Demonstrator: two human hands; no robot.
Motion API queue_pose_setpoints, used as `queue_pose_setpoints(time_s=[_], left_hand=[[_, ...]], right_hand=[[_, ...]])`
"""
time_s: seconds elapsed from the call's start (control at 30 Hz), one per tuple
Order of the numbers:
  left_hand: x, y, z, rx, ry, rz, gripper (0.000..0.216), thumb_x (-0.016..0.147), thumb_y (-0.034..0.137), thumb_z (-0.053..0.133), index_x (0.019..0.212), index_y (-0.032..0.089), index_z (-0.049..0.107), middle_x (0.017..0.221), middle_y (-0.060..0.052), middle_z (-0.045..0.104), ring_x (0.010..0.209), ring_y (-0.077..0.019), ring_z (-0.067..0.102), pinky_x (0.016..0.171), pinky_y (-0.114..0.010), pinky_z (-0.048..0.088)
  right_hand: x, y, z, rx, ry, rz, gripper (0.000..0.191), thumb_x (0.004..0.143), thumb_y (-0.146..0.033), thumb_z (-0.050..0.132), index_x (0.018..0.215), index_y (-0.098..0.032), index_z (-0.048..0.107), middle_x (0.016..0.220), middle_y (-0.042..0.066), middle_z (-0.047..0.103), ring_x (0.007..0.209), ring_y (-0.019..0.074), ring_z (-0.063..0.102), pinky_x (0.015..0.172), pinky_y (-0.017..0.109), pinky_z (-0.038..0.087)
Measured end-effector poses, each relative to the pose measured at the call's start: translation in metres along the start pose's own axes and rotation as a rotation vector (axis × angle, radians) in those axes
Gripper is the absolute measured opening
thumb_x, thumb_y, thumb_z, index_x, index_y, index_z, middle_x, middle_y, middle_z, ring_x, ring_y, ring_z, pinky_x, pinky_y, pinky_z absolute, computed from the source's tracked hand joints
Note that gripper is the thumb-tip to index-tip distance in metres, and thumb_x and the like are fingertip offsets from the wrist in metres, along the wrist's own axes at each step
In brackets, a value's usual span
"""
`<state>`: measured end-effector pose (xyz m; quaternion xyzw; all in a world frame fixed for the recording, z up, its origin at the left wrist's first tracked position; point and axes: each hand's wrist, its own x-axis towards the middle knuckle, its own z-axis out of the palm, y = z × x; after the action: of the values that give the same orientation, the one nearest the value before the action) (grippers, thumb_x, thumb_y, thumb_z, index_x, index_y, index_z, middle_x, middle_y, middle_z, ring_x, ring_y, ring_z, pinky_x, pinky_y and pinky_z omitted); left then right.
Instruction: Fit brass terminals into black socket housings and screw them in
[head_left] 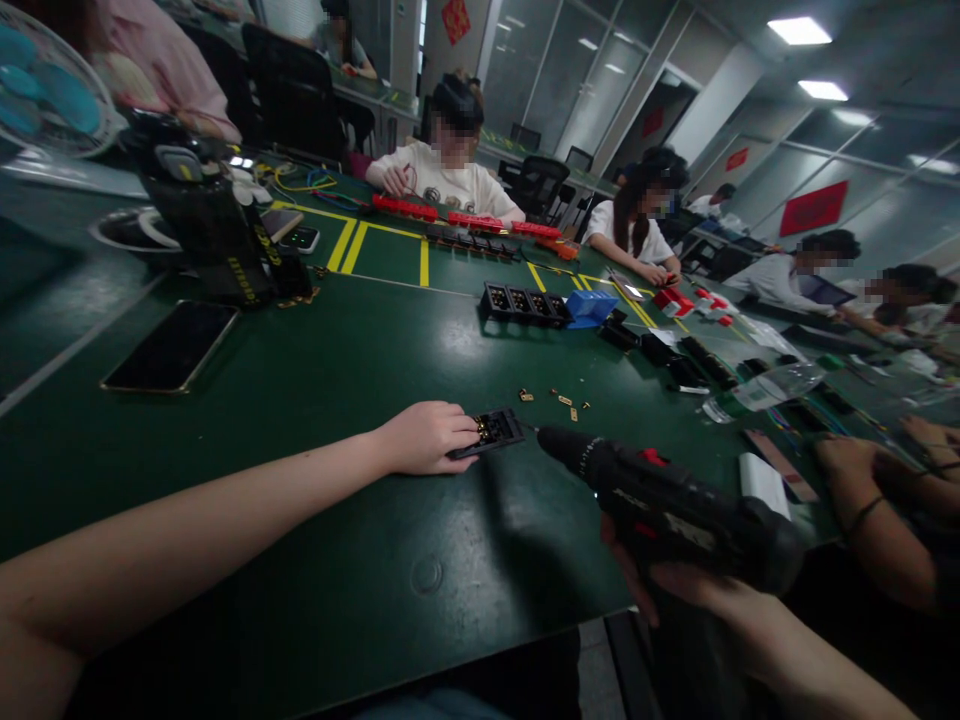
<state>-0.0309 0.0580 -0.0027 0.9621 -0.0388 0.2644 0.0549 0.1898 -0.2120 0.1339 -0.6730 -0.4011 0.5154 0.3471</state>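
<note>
My left hand point(433, 438) is closed round the left end of a small black plastic housing point(504, 428) with brass-coloured parts inside, holding it down on the green table. In my right hand point(675, 580) is a black cordless drill point(667, 500) with red accents, gripped by its handle. The drill's chuck points left, and its thin bit ends close to the housing's right edge; whether they touch I cannot tell. Several small brass pieces point(565, 401) lie loose just beyond the housing. Part of the housing is hidden under my left fingers.
A row of black housings point(523, 304) with a blue block point(591, 308) stands farther back. At left lie a phone point(172, 346) and a black container point(202, 220). A plastic bottle point(765, 392) lies at right, near a co-worker's arm point(870, 500). Other people sit across the table.
</note>
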Motion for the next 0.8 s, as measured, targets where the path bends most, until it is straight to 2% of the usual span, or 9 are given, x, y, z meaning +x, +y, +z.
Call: queue_pose_setpoints(time_s=[0.13, 0.23, 0.33, 0.4, 0.5, 0.6, 0.73, 0.8], left_hand=[[0.0, 0.0, 0.001, 0.0, 0.023, 0.017, 0.025, 0.093, 0.032, 0.06, 0.104, 0.012, 0.071, 0.103, -0.011, 0.075, 0.089, -0.0225, 0.069, 0.076, -0.035, 0.057], [0.0, 0.0, 0.002, 0.006, 0.036, 0.02, 0.026, 0.094, 0.032, 0.058, 0.104, 0.012, 0.072, 0.101, -0.011, 0.075, 0.088, -0.0223, 0.07, 0.076, -0.035, 0.057], [0.001, 0.0, 0.001, 0.009, 0.014, 0.009, 0.027, 0.096, 0.032, 0.057, 0.105, 0.013, 0.072, 0.1, -0.011, 0.075, 0.089, -0.0223, 0.07, 0.077, -0.036, 0.058], [0.002, 0.001, 0.0, 0.014, -0.001, 0.007, 0.026, 0.096, 0.032, 0.057, 0.104, 0.013, 0.073, 0.101, -0.011, 0.075, 0.09, -0.0224, 0.07, 0.077, -0.036, 0.059], [0.003, 0.002, -0.002, 0.028, -0.003, 0.01, 0.025, 0.096, 0.032, 0.058, 0.104, 0.013, 0.073, 0.103, -0.011, 0.075, 0.09, -0.0224, 0.07, 0.077, -0.036, 0.059], [0.003, 0.002, -0.002, 0.037, -0.004, 0.006, 0.025, 0.096, 0.032, 0.058, 0.105, 0.013, 0.073, 0.104, -0.011, 0.075, 0.09, -0.0223, 0.07, 0.077, -0.036, 0.06], [0.003, 0.001, -0.001, 0.035, -0.028, -0.002, 0.025, 0.096, 0.032, 0.058, 0.107, 0.014, 0.072, 0.105, -0.01, 0.075, 0.091, -0.0219, 0.07, 0.079, -0.036, 0.06], [0.004, 0.001, -0.001, 0.036, -0.042, -0.004, 0.025, 0.096, 0.032, 0.058, 0.107, 0.014, 0.072, 0.105, -0.01, 0.075, 0.091, -0.0217, 0.07, 0.079, -0.035, 0.059]], right_hand=[[0.031, 0.009, -0.033, -0.36, 0.198, -0.129, 0.042, 0.079, -0.045, 0.072, 0.111, -0.019, 0.064, 0.097, 0.008, 0.07, 0.084, 0.0242, 0.065, 0.074, 0.037, 0.053], [0.064, 0.017, -0.068, -0.76, 0.244, -0.214, 0.038, 0.077, -0.038, 0.069, 0.108, -0.018, 0.062, 0.094, 0.007, 0.07, 0.085, 0.0262, 0.064, 0.074, 0.035, 0.051], [0.094, 0.028, -0.109, -1.148, 0.281, -0.142, 0.044, 0.074, -0.032, 0.067, 0.114, -0.016, 0.061, 0.105, 0.012, 0.07, 0.091, 0.0282, 0.065, 0.074, 0.033, 0.048], [0.11, 0.038, -0.133, -1.291, 0.271, -0.058, 0.048, 0.075, -0.029, 0.066, 0.121, -0.017, 0.06, 0.115, 0.014, 0.068, 0.096, 0.029, 0.066, 0.074, 0.032, 0.047], [0.128, 0.05, -0.161, -1.342, 0.218, -0.005, 0.05, 0.077, -0.029, 0.065, 0.125, -0.016, 0.059, 0.118, 0.015, 0.068, 0.101, 0.0291, 0.066, 0.076, 0.032, 0.047], [0.144, 0.057, -0.179, -1.328, 0.192, -0.011, 0.05, 0.079, -0.028, 0.064, 0.126, -0.012, 0.059, 0.119, 0.016, 0.067, 0.104, 0.0288, 0.065, 0.078, 0.031, 0.048], [0.163, 0.053, -0.195, -1.319, 0.121, -0.068, 0.055, 0.081, -0.027, 0.064, 0.132, -0.01, 0.057, 0.125, 0.019, 0.064, 0.111, 0.0296, 0.063, 0.088, 0.033, 0.048], [0.166, 0.046, -0.2, -1.344, 0.084, -0.028, 0.059, 0.082, -0.024, 0.063, 0.139, -0.012, 0.053, 0.13, 0.019, 0.062, 0.114, 0.0313, 0.062, 0.091, 0.036, 0.048]])
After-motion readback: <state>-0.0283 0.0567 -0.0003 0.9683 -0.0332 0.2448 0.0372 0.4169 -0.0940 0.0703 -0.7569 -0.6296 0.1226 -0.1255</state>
